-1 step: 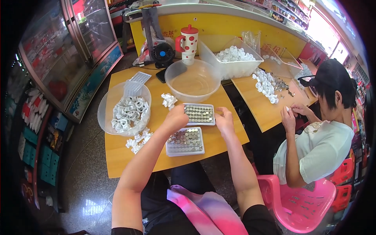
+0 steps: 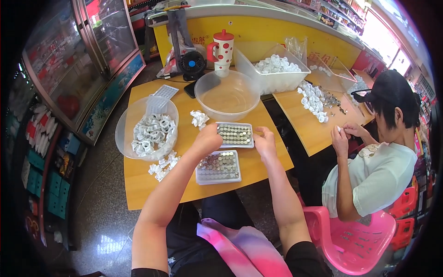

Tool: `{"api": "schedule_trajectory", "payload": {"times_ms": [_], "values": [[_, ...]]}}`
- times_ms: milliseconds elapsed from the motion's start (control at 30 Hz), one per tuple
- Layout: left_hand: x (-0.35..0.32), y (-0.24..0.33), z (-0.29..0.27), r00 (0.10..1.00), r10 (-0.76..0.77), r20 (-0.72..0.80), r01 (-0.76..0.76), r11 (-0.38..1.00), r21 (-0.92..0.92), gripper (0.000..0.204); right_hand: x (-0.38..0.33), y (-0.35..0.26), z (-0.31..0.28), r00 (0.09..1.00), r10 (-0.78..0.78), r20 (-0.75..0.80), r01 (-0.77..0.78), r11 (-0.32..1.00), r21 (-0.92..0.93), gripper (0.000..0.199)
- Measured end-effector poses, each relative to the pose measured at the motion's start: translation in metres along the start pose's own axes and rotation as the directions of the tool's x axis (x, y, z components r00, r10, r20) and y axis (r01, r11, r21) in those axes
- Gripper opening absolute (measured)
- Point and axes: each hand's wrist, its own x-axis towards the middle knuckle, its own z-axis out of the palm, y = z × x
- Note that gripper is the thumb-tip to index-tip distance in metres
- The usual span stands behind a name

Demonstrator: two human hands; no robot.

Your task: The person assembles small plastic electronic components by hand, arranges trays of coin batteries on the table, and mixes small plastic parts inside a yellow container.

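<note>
A white tray with rows of small round metallic discs lies before me on the wooden table. My left hand is closed on its left edge, the fingertips partly hidden. At the opposite edge, the bent fingers of my right hand grip the tray's side. Nearer to me, a second white tray holds similar discs, silvery and brownish; it stands apart from both hands. Crumpled white pieces sit just beyond my left hand, and more white pieces lie to the left of my left forearm.
A clear bowl of white ring-like pieces stands left; a wide clear basin is behind the trays. Farther back are a spotted tumbler, a small fan and a bin of white parts. A co-worker sits at the right table.
</note>
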Motion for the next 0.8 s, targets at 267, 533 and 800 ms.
{"api": "schedule_trajectory", "payload": {"times_ms": [267,533,800], "values": [[-0.003,0.004,0.0,0.997,-0.053,-0.064,0.047,0.995,-0.091,0.035,0.001,-0.005,-0.01,0.979,0.136,0.154,-0.163,0.97,0.181,0.044],[0.0,0.002,0.008,0.995,-0.077,-0.063,0.065,0.981,-0.184,0.038,0.011,0.016,-0.008,0.993,0.075,0.088,-0.093,0.97,0.224,0.046],[0.005,0.0,0.018,0.995,-0.088,-0.056,0.074,0.976,-0.204,0.04,-0.003,-0.009,-0.02,0.974,0.152,0.17,-0.189,0.954,0.232,0.038]]}}
